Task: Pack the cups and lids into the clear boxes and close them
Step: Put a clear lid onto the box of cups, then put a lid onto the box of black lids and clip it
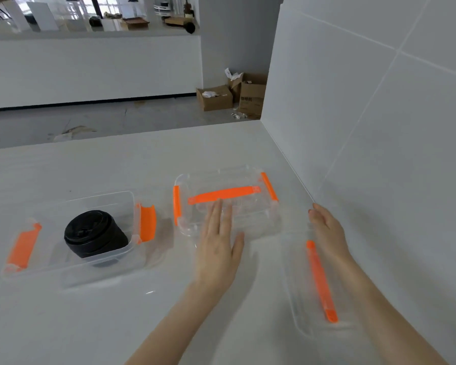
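The person's left hand (219, 241) lies flat and open, palm down, fingers spread, on the near edge of a closed clear plastic box with an orange carry handle and orange side clips (227, 204); it grips nothing, and seems to press on the lid or steady the box

The right hand (327, 233) is also open and holds nothing. Its fingers point away, close to the seam where the white counter (116, 325) meets the white tiled wall (379, 114), and it hovers over the far end of a loose clear lid with an orange handle (319, 283), which lies flat near the right, probably set aside until needed

To the left stands a second clear plastic box, open, with orange clips hanging loose at both ends (90, 233). A stack of black plastic cup lids (95, 233) lies on its side inside it, so this box looks packed but not yet covered

The loose lid likely belongs on that open box. No cups can be made out, and whether the closed box holds anything cannot be told through its clear walls
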A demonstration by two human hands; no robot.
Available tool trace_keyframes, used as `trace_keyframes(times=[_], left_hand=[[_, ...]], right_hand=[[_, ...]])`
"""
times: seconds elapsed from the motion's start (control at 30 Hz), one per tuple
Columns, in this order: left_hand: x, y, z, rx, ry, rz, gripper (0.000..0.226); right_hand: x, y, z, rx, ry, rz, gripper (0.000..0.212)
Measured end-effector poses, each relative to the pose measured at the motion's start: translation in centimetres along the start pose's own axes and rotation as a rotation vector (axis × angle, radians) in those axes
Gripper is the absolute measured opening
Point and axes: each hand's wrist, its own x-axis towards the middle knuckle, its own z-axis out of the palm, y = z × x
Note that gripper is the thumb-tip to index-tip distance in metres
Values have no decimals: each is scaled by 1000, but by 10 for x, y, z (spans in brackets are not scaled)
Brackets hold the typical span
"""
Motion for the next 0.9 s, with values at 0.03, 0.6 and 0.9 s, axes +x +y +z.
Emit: trace_keyframes(times=[0.03,0.6,0.9], left_hand=[[-10,12,12,-21,-66,99,53],[-120,57,113,138,-698,577,12],[-94,56,80,125,-516,721,26]], right_hand=[[-7,11,-12,-7,18,26,39],[-79,123,-61,-1017,42,210,24],[-67,109,-81,-234,106,388,25]])
